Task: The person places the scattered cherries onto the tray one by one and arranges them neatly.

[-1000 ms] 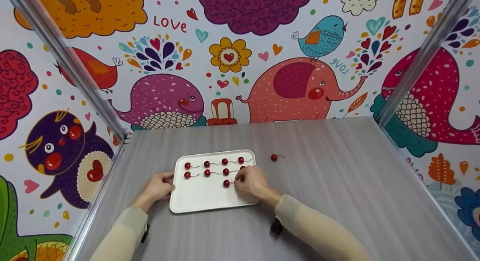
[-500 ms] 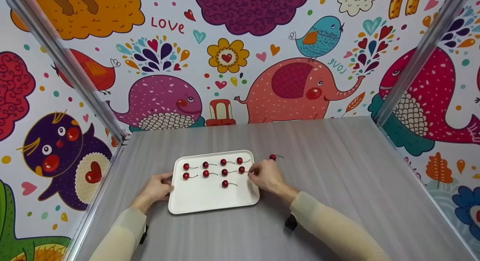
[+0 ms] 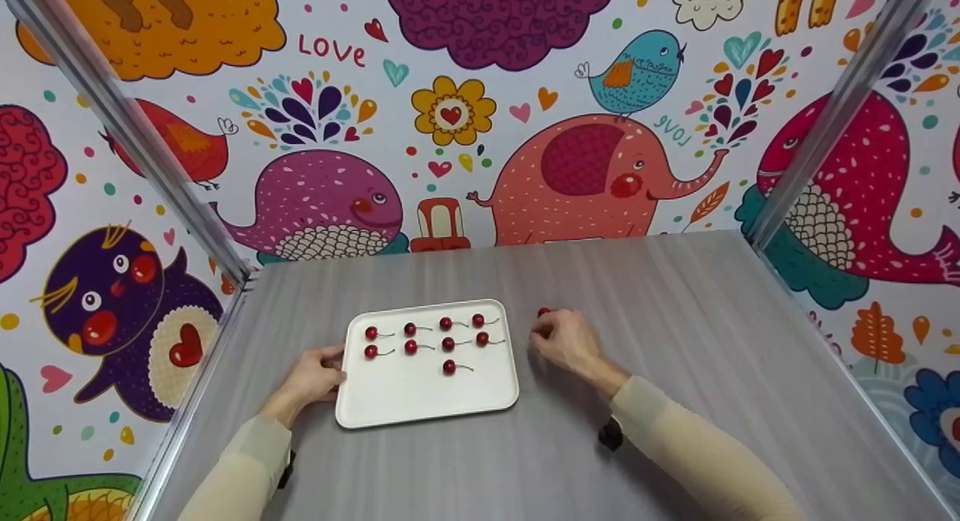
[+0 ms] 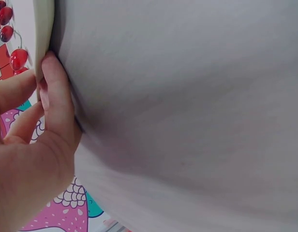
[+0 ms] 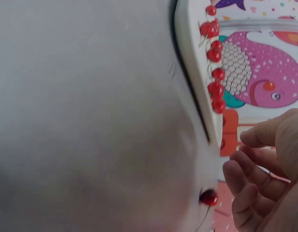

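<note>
A white rectangular tray (image 3: 401, 393) lies on the table, bearing several red cherries (image 3: 448, 344) with stems, in two rows at its far half plus a single cherry (image 3: 449, 367) nearer. My left hand (image 3: 311, 375) pinches the tray's left rim between thumb and fingers; the left wrist view shows the fingertips at the tray's edge (image 4: 44, 29). Off the tray's right side, my right hand (image 3: 570, 342) has bent fingers with nothing between them. Just beyond its fingertips lies a loose cherry (image 5: 210, 197) on the table, mostly hidden by the hand in the head view.
The grey wood-grain table (image 3: 675, 318) extends right of the tray and in front of it. Walls printed with cartoon animals stand behind and at both sides, with metal posts (image 3: 817, 139) at the back corners.
My right hand has let go of a cherry in the second row, left the tray and moved right to the loose cherry. The left hand keeps its place on the rim.
</note>
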Available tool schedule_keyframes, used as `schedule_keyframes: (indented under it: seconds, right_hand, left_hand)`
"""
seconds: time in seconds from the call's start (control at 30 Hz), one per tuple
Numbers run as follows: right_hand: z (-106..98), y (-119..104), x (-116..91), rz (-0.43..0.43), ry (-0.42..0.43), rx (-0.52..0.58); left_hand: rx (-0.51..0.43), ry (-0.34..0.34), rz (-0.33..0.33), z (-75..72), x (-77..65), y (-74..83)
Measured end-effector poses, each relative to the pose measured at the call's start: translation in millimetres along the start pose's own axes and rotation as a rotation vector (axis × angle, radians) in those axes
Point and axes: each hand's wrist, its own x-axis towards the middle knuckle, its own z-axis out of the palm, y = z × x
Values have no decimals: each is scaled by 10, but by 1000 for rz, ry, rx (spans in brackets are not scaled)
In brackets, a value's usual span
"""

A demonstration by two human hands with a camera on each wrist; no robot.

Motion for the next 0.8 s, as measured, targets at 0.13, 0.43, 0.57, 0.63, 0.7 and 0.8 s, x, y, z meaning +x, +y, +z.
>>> schedule_keyframes:
  seconds: [0.13,0.43,0.57,0.63,0.7,0.8]
  right_hand:
    - [-61,169,3,64,-5,5]
    - [-208,592,94,133,-20,-12]
    - [-211,708,198,120,-34,-15]
    - [-197,743,252,108,-41,-35]
    - [-178,762,297,97,-47,-52]
    - [-145,778,351,82,-73,-74]
  left_hand:
    - [-5,1,1,2,3,1]
    - [2,3,3,-13,6,6]
    - [11,13,3,-19,1,0]
    - [8,14,3,-16,0,-2]
    - [3,12,6,-9,3,-6]
    - [-3,5,7,1,7,-10]
